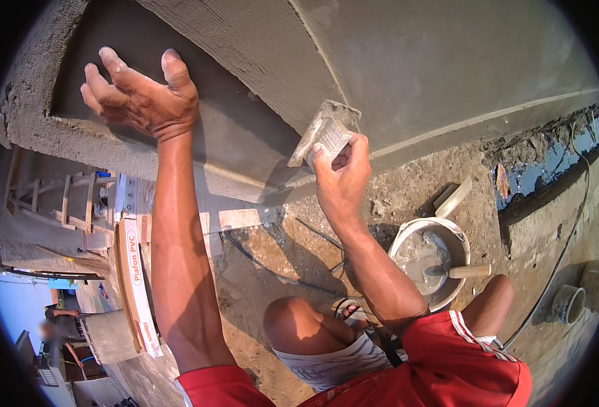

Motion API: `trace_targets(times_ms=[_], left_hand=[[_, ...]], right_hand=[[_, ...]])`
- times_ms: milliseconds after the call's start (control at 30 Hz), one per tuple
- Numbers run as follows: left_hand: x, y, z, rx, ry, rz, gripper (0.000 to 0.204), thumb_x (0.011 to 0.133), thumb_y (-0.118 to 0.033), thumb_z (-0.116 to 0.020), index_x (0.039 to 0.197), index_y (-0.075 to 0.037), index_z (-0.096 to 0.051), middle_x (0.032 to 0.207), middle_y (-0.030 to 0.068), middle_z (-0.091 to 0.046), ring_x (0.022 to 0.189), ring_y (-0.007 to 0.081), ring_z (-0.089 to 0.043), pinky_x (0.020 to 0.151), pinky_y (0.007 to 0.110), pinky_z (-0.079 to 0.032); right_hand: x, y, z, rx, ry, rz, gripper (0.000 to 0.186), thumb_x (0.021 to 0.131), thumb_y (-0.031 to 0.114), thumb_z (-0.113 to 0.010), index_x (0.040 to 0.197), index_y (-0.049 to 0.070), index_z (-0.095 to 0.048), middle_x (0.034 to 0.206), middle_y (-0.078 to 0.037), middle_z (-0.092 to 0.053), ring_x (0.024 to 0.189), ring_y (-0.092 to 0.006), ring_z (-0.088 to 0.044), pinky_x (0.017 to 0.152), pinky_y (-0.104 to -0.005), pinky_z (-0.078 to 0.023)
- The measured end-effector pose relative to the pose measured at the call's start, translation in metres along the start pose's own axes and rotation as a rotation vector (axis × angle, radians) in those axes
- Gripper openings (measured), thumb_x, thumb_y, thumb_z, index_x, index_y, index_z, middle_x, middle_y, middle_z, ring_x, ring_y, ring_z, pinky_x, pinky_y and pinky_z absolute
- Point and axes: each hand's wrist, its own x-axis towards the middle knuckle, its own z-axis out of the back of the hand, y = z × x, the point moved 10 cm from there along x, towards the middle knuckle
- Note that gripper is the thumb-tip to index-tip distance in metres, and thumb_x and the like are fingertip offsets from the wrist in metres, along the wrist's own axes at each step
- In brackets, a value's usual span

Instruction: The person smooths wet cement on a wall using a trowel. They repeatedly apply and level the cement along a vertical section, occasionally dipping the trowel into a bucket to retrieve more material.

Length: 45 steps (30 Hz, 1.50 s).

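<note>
My left hand (143,95) is raised in front of a dark recess (245,112) in a plastered wall, fingers apart and slightly bent, with nothing in it. Whether it touches the surface, I cannot tell. My right hand (343,166) grips a small mortar-crusted plastering float (325,132), which is at the rough strip of plaster beside the recess. Below my right forearm stands a white bucket (464,237) of wet grey mortar (421,258). A trowel with a wooden handle (470,271) rests in that bucket, its blade partly sunk in the mortar.
A block-shaped wooden piece (453,198) lies beside the bucket. Farther right are a small pail (569,303), a long hose (564,254) and a water-filled ditch (550,178). Long white boxes (140,278) and a wooden ladder-like frame (65,200) are at left. Another person (59,332) is in the background.
</note>
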Motion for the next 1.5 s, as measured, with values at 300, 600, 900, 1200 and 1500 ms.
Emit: trace_targets(times_ms=[300,600,900,1200,1500], left_hand=[[-0.006,0.003,-0.001,0.011,0.004,0.028,0.076,0.083,-0.052,-0.054,0.139,-0.002,-0.041,0.14,0.0181,-0.028,0.132,0.0418,-0.024,0.105,0.057,-0.025],[-0.002,0.003,0.001,0.007,0.005,0.046,0.077,0.084,-0.053,-0.053,0.141,-0.003,-0.04,0.141,0.016,-0.026,0.133,0.0413,-0.023,0.105,0.057,-0.024],[-0.003,0.004,0.004,-0.027,-0.061,0.068,0.074,0.085,-0.057,-0.051,0.139,-0.007,-0.045,0.142,0.0158,-0.031,0.134,0.0414,-0.024,0.105,0.058,-0.026],[-0.004,0.002,0.002,-0.026,-0.046,0.098,0.075,0.085,-0.057,-0.051,0.14,-0.006,-0.045,0.143,0.0144,-0.031,0.135,0.0415,-0.025,0.106,0.057,-0.025],[-0.001,0.001,0.007,0.005,-0.025,0.068,0.075,0.086,-0.055,-0.05,0.142,-0.005,-0.042,0.144,0.016,-0.03,0.136,0.0415,-0.024,0.107,0.057,-0.026]], right_hand=[[-0.018,-0.006,-0.027,-0.32,0.126,0.118,0.033,0.085,0.011,-0.067,0.11,-0.002,-0.05,0.09,-0.018,-0.062,0.078,-0.0293,-0.064,0.073,-0.0414,-0.051],[0.026,0.075,-0.026,-0.296,0.112,0.246,0.032,0.085,0.009,-0.065,0.112,-0.001,-0.051,0.094,-0.021,-0.06,0.082,-0.0354,-0.063,0.073,-0.0452,-0.049],[0.036,0.051,0.058,0.085,0.38,0.122,0.052,0.092,0.016,-0.065,0.137,-0.003,-0.047,0.115,-0.016,-0.063,0.09,-0.0166,-0.062,0.07,-0.031,-0.05],[0.121,0.153,0.016,0.08,0.486,0.495,0.051,0.09,0.021,-0.068,0.135,0.0,-0.055,0.101,-0.012,-0.07,0.082,-0.0125,-0.065,0.06,-0.0254,-0.052],[0.102,0.107,0.003,-0.026,0.529,0.343,0.048,0.092,0.019,-0.066,0.138,0.01,-0.056,0.108,-0.008,-0.068,0.084,-0.0104,-0.062,0.067,-0.0246,-0.051]])
